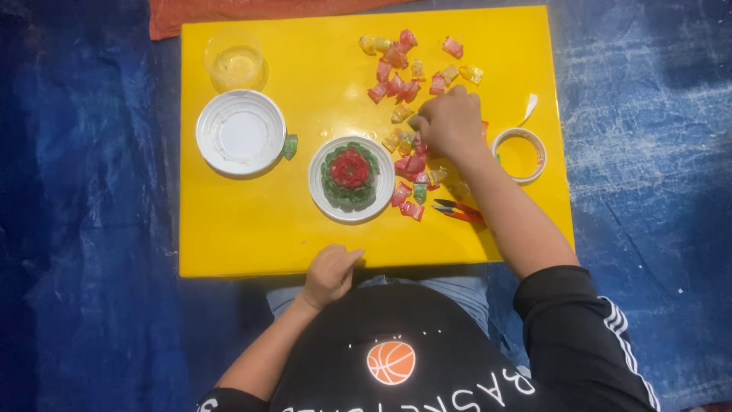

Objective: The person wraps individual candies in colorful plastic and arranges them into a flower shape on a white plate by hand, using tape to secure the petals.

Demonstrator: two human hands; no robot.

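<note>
Two bare hands are working at a glossy yellow rectangular table (252, 229) that is sitting on a crinkled blue tarp (84, 191). The right hand (451, 122) is reaching out over a loose scatter of small folded wrapper pieces (400, 76), shiny red, yellow and green, with its fingers curled down and pinched together at the yellowish pieces just left of the knuckles; whether it is actually gripping one cannot be told from above. The left hand (329, 273) is resting on the near edge of the table, loosely curled and holding nothing. Between the hands, a round white lid (316, 179) is carrying a flower-shaped rosette (350, 172) of folded wrappers, red at the centre and green around the rim. A second, empty white ribbed lid (241, 131) is lying to the left, with a clear plastic cup (235, 59) behind it. Red-handled scissors (457, 210) are lying beside the right forearm, and a roll of clear tape (519, 154) is sitting just right of the wrist.
</note>
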